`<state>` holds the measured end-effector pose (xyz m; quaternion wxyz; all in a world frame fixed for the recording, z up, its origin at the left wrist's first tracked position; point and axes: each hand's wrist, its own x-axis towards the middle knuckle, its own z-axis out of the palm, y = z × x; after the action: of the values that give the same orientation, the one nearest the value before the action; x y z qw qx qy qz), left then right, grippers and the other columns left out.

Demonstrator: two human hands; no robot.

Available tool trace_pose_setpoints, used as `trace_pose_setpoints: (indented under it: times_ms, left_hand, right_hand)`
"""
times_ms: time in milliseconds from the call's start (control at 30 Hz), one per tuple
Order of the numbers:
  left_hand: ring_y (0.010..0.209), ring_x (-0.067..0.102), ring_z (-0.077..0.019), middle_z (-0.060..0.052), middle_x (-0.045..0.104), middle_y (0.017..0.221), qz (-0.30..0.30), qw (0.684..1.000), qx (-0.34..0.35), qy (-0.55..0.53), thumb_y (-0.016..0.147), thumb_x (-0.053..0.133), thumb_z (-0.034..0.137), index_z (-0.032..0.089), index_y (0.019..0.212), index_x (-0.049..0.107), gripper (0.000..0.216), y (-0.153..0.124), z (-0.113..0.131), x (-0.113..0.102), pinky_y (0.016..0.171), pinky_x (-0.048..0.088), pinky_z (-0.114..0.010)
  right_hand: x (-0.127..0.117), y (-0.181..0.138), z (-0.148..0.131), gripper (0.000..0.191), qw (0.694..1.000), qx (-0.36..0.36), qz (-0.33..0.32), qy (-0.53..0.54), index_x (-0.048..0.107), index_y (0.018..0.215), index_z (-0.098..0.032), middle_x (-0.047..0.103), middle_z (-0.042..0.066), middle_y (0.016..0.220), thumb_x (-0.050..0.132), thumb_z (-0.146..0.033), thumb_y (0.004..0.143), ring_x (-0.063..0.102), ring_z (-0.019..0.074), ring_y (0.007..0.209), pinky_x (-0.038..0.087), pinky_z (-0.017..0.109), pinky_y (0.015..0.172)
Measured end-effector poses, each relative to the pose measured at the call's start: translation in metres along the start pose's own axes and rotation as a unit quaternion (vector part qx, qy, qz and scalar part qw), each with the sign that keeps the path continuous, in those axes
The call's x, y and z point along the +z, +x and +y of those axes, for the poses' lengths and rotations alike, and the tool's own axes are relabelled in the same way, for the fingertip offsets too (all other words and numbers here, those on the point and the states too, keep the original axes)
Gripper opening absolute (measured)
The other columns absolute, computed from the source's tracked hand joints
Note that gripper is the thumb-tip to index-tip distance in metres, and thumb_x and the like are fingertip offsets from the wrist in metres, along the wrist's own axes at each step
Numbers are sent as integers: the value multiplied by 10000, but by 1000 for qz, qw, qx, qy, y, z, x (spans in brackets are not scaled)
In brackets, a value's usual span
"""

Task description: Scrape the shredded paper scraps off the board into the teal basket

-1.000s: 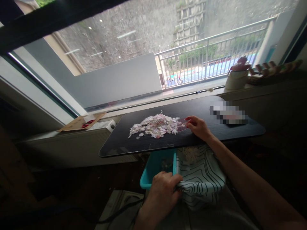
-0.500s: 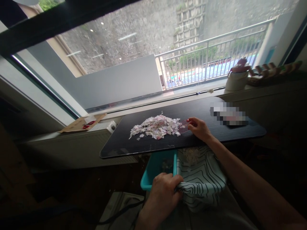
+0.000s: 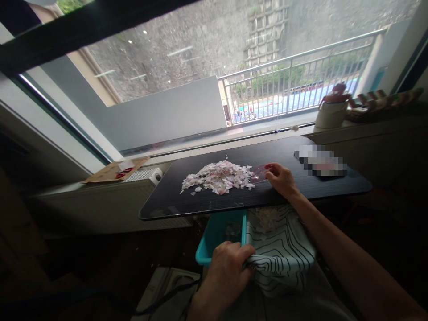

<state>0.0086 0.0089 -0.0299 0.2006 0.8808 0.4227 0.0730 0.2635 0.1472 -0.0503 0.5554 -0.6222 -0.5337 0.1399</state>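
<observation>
A heap of small torn paper scraps (image 3: 219, 177), white and pinkish, lies on the dark tabletop (image 3: 187, 207). At the heap's right edge, my right hand (image 3: 281, 179) pinches a thin clear pinkish plastic piece (image 3: 259, 173); its exact kind I cannot make out. My left hand (image 3: 230, 267) is closed on the gathered edge of a white cloth with black wavy lines (image 3: 277, 247). That cloth lines the right side of a turquoise basin (image 3: 204, 256) under the table's front edge. More pale scraps (image 3: 265, 217) rest on the cloth, partly under the table's shadow.
A blurred-out object (image 3: 321, 161) lies on the tabletop's right part. Brown paper with red items (image 3: 117, 170) sits on the radiator cover at left. A white pot (image 3: 331, 113) and a basket (image 3: 384, 104) stand on the sill. A window rises behind the table.
My right hand has shifted slightly to the right, and the clear plastic piece appears more raised and curved beside the heap. My left hand keeps its grip on the cloth.
</observation>
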Motion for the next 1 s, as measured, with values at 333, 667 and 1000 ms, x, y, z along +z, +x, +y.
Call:
trace_pose_setpoints:
  times_ms: [333, 667, 1000]
  left_hand:
    - [745, 546, -170, 18, 612, 749, 0, 1000, 0, -3, 756, 562, 144, 230, 849, 618, 138, 1, -1, 0, 686, 324, -273]
    - [748, 550, -173, 15, 616, 746, -2, 1000, -6, 3, 751, 565, 146, 233, 841, 624, 139, 1, 1, -2, 676, 324, -272]
    - [745, 544, -166, 23, 609, 744, -1, 1000, -7, 2, 744, 567, 147, 237, 847, 619, 146, 1, -1, 1, 685, 325, -270]
  right_hand:
    - [1, -1, -1, 280, 1000, -21, -18, 10, 661, 919, -185, 641, 2, 687, 553, -301, 687, 568, 153, 612, 449, 296, 648]
    - [-1, -1, -3, 275, 1000, -10, -7, -11, 662, 895, -191, 632, -2, 663, 540, -302, 675, 568, 161, 613, 446, 298, 651]
    - [-1, -1, -4, 276, 1000, -7, -2, -21, 660, 899, -198, 648, 2, 682, 548, -314, 676, 581, 166, 626, 449, 302, 657]
